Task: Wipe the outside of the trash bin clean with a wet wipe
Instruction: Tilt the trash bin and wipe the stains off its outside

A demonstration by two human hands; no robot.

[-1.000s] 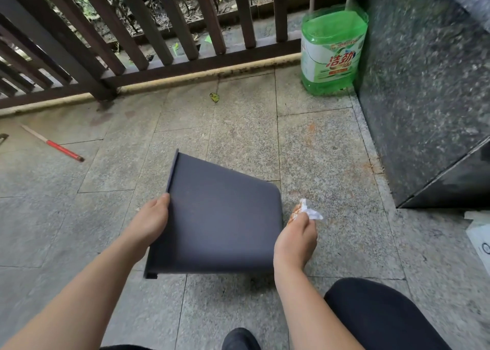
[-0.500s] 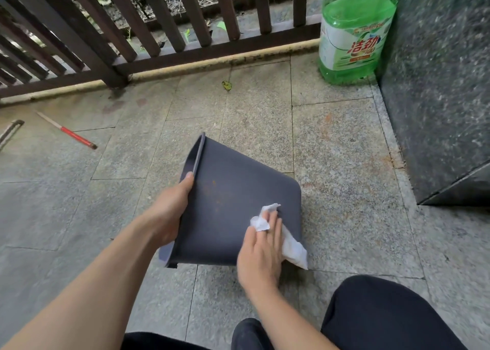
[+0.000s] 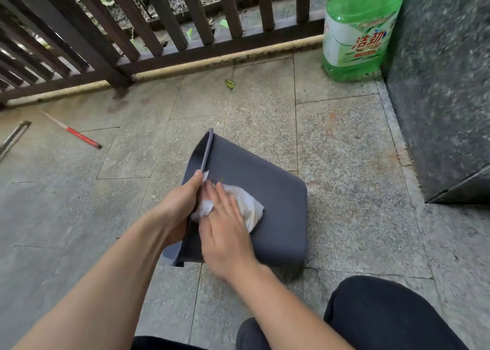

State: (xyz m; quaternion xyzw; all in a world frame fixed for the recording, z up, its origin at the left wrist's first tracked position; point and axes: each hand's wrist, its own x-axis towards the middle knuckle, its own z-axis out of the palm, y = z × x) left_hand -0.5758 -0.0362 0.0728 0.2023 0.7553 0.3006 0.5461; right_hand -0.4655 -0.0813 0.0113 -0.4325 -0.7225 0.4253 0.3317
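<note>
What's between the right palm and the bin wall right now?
The wet wipe, pressed flat under the right hand against the bin side; the head view shows it.

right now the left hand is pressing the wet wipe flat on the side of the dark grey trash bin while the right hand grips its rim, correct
The hands are swapped. In the head view the right hand presses the wet wipe flat on the side of the dark grey trash bin, while the left hand grips its rim.
</note>
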